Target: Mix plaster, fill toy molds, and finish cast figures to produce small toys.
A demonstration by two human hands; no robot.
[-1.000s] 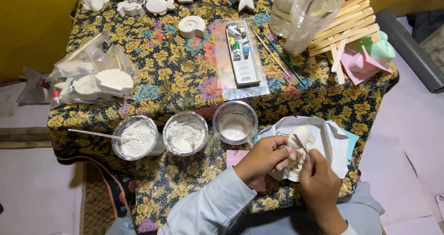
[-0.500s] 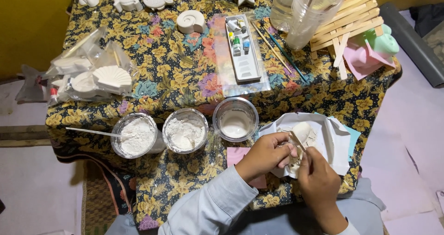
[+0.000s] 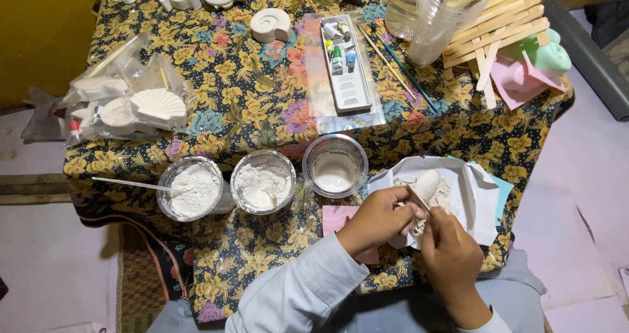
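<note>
My left hand [image 3: 379,219] grips a small white plaster piece [image 3: 429,185] over a sheet of white paper [image 3: 473,195] strewn with plaster crumbs. My right hand [image 3: 449,254] holds a thin wooden stick [image 3: 415,196] against that piece. Both hands meet at the table's near edge, right of centre. A pink paper [image 3: 337,216] lies partly under my left hand. Three clear cups sit just left: one with white liquid [image 3: 335,166], two with white powder [image 3: 264,182] [image 3: 192,189], the leftmost with a stick in it.
On the floral tablecloth [image 3: 249,103] lie a paint palette with small tubes [image 3: 344,63], brushes [image 3: 396,71], plaster shells [image 3: 272,25], bagged plaster casts [image 3: 131,103], tall clear cups [image 3: 439,18], a wooden slat easel [image 3: 498,25] and green and pink moulds [image 3: 537,64].
The camera has dipped slightly, so the table sits higher in view. My hands stay together on the plaster piece, with the stick shifting a little against it.
</note>
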